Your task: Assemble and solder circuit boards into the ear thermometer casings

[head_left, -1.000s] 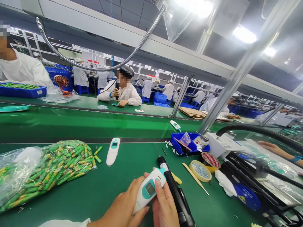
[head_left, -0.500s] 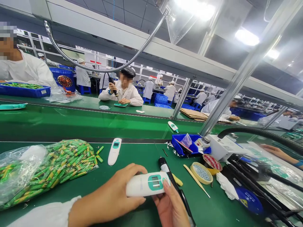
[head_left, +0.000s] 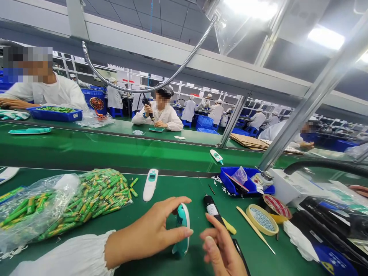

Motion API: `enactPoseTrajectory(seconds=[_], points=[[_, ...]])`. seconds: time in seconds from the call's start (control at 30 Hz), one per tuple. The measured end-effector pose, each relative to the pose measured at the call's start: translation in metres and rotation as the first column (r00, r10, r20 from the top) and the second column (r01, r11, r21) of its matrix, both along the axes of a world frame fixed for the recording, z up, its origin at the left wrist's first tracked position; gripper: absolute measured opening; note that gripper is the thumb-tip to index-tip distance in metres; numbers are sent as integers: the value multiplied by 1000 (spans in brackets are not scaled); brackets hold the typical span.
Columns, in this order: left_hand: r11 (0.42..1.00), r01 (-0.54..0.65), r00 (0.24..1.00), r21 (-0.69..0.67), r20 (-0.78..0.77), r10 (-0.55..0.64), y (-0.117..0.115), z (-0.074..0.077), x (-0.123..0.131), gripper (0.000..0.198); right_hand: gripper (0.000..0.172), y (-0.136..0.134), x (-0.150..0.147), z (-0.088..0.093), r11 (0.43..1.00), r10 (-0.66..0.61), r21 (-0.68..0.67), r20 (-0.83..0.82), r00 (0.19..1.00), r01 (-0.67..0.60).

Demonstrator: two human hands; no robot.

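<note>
With left fingers [head_left: 171, 204] curled round a teal-and-white device [head_left: 182, 218], right fingers [head_left: 220, 228] half-open, empty. By the worktop's [head_left: 175, 186] far edge, a second device [head_left: 150, 186]; beyond, white-coated co-workers [head_left: 165, 115].

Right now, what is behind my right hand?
Behind your bare right hand, a black cylindrical tool lies on the green bench, its far end showing. The hand covers some of its middle; anything else covered cannot be seen.

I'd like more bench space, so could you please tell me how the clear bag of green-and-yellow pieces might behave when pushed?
The clear bag would probably sag, since its film looks thin and wrinkled. The green-and-yellow pieces lie jumbled, so they may shift inside. Some might slip out, as a couple lie loose beside it.
</note>
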State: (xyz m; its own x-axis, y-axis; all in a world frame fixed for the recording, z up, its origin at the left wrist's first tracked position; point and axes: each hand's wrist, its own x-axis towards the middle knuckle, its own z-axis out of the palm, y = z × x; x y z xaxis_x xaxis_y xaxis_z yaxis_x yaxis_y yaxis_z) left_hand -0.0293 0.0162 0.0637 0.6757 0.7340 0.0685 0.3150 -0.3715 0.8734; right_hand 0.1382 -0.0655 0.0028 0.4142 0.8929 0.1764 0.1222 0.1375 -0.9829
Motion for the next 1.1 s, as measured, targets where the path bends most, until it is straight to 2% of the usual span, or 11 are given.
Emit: enactPoseTrajectory(seconds=[0.03,0.1,0.17,0.23,0.37,0.47,0.53,0.67,0.8,0.97,1.1], points=[[1000,-10,1000,-16,3,10,-2,-1,2,62,44,4,3,11,997,33,61,139,990,-41],[998,-4,1000,-63,22,6,-4,-3,6,74,33,14,4,30,973,151,107,369,917,-204],[995,38,997,-92,63,-33,-4,-8,10,81,25,27,3,41,930,270,91,489,829,-357],[992,82,992,-99,101,-72,-2,-16,14,87,17,39,1,42,911,286,115,517,807,-397],[971,90,996,-220,44,-83,3,-42,22,92,23,55,0,27,941,107,246,434,895,-232],[951,66,997,-302,46,-55,1,-57,31,67,30,58,-3,25,951,-44,301,343,938,-66],[949,63,993,-308,112,-30,-2,-62,37,49,34,57,-6,29,949,-91,315,309,947,-12],[932,95,951,-350,308,19,-5,-66,43,37,37,56,-10,41,955,-7,284,329,944,-91],[912,97,916,-399,395,75,-10,-69,50,24,37,58,-12,45,944,58,286,342,938,-163],[923,23,821,-384,534,202,-19,-66,66,17,42,62,-22,47,925,-50,377,251,967,-50],[926,-62,748,-371,597,290,-20,-62,72,24,44,68,-33,51,922,-124,382,160,979,54]])
